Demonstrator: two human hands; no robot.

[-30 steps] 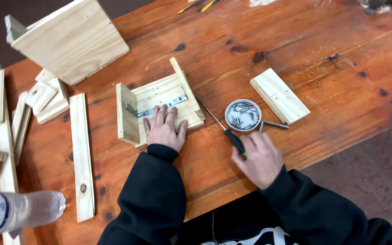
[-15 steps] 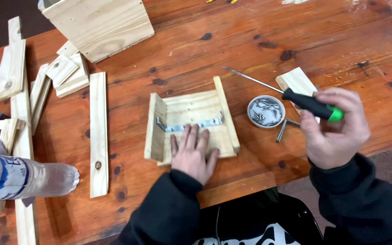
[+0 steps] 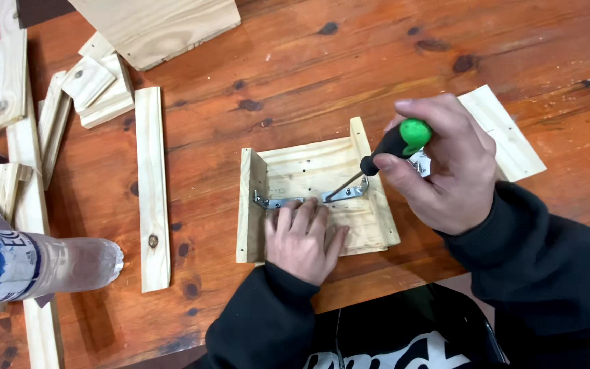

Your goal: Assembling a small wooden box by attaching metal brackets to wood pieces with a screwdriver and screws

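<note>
Head view, looking down on a reddish-brown wooden bench [image 3: 377, 61].

Left hand [image 3: 303, 239]: flat, palm down, fingers spread, pressing on the floor of a small pale pine assembly [image 3: 315, 198], a flat board with an upright side piece at each end. The hand closes on nothing; its fingertips [image 3: 302, 208] lie just beside a metal bracket strip [image 3: 278, 202] that runs across the board.

Right hand [image 3: 445, 167]: grip closed around a screwdriver [image 3: 390, 147] with a black and green handle. Handle tilted, green end up by the thumb. Its thin metal shaft slants down and left, tip meeting a second bracket [image 3: 346, 195] against the right-hand upright. Cannot tell whether a screw sits under the tip.

The assembly lies near the bench's front edge, centre of view, directly before the person. Dark sleeves on both arms.

Around it:
- A flat pine offcut [image 3: 507, 137] just behind the right hand, partly hidden by it.
- A long narrow slat [image 3: 153, 191] left of the assembly, well apart, with a dark knot near its lower end.
- More slats and short blocks [image 3: 97, 85] piled at far left.
- A larger pine box [image 3: 158, 27] at top edge.
- A clear plastic bottle [image 3: 42, 263] lying at lower left.
</note>
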